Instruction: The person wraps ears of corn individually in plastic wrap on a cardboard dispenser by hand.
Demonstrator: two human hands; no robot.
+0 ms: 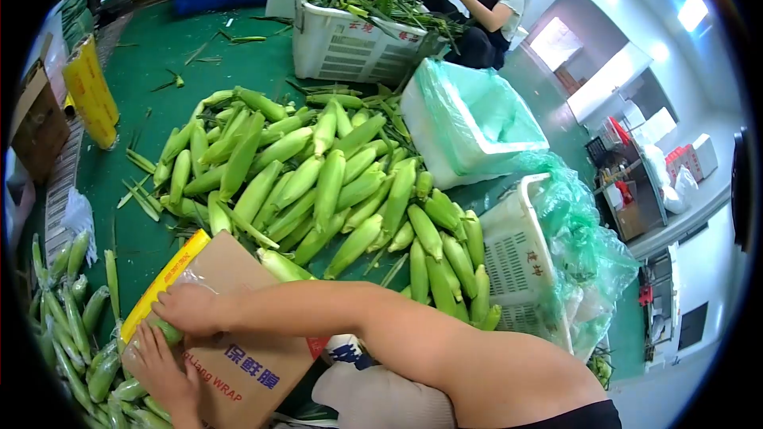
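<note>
A green ear of corn in its husk (pixel 168 332) lies on a brown cardboard box (pixel 262 326) printed with "WRAP", partly covered by my hands. My left hand (pixel 163 369) rests over the ear, its fingers curved across it. Just above, my right hand (pixel 191 308) is closed beside the ear, with its fingertips at a long yellow strip (pixel 167 278) along the box's edge. What those fingers grip is hidden. Clear plastic film (pixel 191 276) shines near the strip. Wrapped ears of corn (pixel 75 318) are heaped at the lower left.
A large pile of unwrapped corn (pixel 318 175) covers the green floor ahead. Behind it stand a white crate of husks (pixel 334 44), a foam box lined with green plastic (pixel 445 127) and another white crate (pixel 517 254). A co-worker (pixel 485 12) sits at the back. Yellow rolls (pixel 91 91) stand left.
</note>
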